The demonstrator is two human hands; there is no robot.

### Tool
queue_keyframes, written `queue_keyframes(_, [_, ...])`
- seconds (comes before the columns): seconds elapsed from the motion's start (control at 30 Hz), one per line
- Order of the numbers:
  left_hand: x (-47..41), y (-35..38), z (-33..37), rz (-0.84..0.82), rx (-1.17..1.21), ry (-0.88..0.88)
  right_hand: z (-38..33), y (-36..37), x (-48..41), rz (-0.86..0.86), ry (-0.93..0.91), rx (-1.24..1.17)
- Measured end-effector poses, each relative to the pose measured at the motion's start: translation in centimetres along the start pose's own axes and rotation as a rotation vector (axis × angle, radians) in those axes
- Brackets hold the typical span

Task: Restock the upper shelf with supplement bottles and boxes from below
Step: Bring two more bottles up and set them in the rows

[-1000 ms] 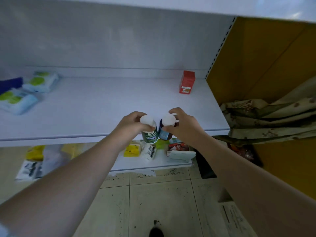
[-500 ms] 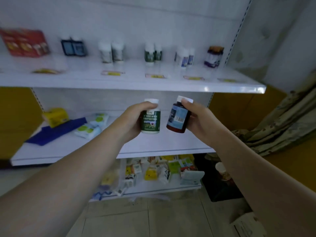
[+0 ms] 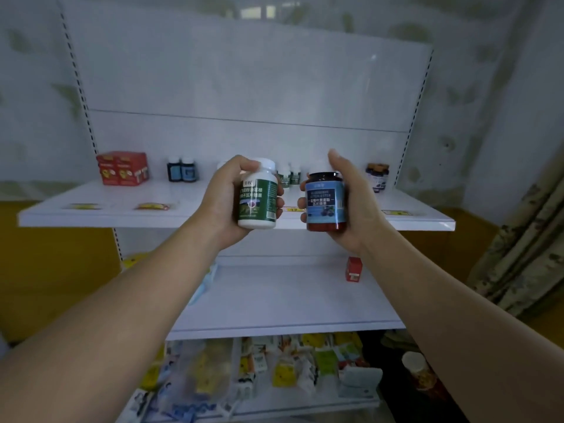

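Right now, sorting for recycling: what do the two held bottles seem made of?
The green-label bottle: opaque white, faintly glossy body, likely plastic. The blue-label bottle: dark red-brown, seemingly translucent wall below its label, glass or plastic, cannot tell.

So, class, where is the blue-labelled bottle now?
In the head view, the blue-labelled bottle sits right of centre in the right hand, before the upper shelf, beside the green-labelled bottle.

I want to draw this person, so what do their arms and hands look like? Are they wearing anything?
Both arms are bare as far as the picture reaches: no sleeve shows on the left arm or the right arm. The left hand and the right hand wear no gloves, and no ring, watch or bracelet is visible.
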State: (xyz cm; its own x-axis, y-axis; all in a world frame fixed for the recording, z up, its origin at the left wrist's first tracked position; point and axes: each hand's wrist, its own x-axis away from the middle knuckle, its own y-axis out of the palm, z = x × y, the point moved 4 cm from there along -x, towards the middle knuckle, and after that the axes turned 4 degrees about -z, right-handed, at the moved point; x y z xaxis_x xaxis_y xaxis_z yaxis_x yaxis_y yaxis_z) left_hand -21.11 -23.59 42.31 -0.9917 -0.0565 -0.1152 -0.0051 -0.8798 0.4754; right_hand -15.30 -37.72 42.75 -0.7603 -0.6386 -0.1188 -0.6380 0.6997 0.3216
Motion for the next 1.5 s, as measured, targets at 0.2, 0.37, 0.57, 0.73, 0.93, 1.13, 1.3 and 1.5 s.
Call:
queue_keyframes(0.2, [0.6,1.2,1.3,0.064,-0.073,0.082,-1.5,1.4,0.1,-0.016,0.005,0.104])
queue_keyframes(0.37, [0.8,1.7,1.8,0.057,-0.145,0.127,-2.0,1.4,0.4,-0.01,0.022,0.047])
queue_keyframes(0.57, [0.9,1.9,2.2,0.046,-0.161,0.133,-2.6,0.6,0.5,0.025,-0.014,0.146])
queue_keyframes(0.73, [0.1,1.5,3.0,0.064,-0.163,0.16,-3.4,0.3,-0.4,0.022,-0.097,0.302])
queue_keyframes(0.93, [-2.0,1.4,3.0,0.068,-0.162,0.153,-4.1,-1.0,-2.2,0.047,-0.153,0.337])
queue_keyframes(1.13, [-4.8,0.2,2.4,0.075,-0.163,0.136,-3.7,-2.8,-5.3,0.063,-0.145,0.361])
queue_keyframes(1.3, [-8.7,-2.3,2.3,0.066,-0.183,0.114,-2.8,-4.4,-9.3,0.119,-0.142,0.33])
queue_keyframes(1.5, [-15.2,-6.0,2.9,0.015,-0.188,0.103,-1.9,-6.6,-15.2,0.199,-0.168,0.358])
